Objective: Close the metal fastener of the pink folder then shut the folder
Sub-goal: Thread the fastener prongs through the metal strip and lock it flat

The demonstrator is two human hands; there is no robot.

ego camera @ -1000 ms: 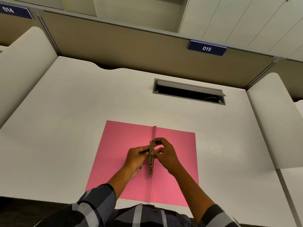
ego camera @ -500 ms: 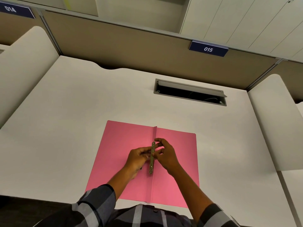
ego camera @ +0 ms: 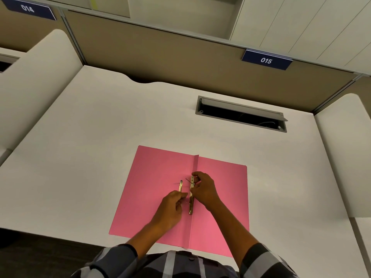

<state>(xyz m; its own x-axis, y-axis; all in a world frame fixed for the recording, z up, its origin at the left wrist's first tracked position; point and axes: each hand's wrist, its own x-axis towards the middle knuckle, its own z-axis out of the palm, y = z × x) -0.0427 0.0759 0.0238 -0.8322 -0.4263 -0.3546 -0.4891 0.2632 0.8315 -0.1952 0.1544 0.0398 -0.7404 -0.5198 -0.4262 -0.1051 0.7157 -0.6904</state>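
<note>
A pink folder (ego camera: 152, 189) lies open and flat on the white desk, its spine crease running towards me. A brass metal fastener bar (ego camera: 191, 205) sits along the spine. My right hand (ego camera: 203, 190) pinches the bar's upper part between thumb and fingers. A thin brass prong (ego camera: 180, 186) sticks up just left of the bar, and my left hand (ego camera: 170, 207) holds its lower end between the fingertips. Both forearms reach in from plaid sleeves at the bottom.
The white desk (ego camera: 100, 137) has a grey cable hatch (ego camera: 241, 113) open at the back right. Rounded white dividers (ego camera: 341, 147) stand at both sides. A brown back panel carries a blue label 015 (ego camera: 266, 60). The desk's front edge lies under the folder's near edge.
My left hand has slid left and nearer me, away from the bar, and a brass prong now stands out to the bar's left. My right hand stays on the bar's upper part.
</note>
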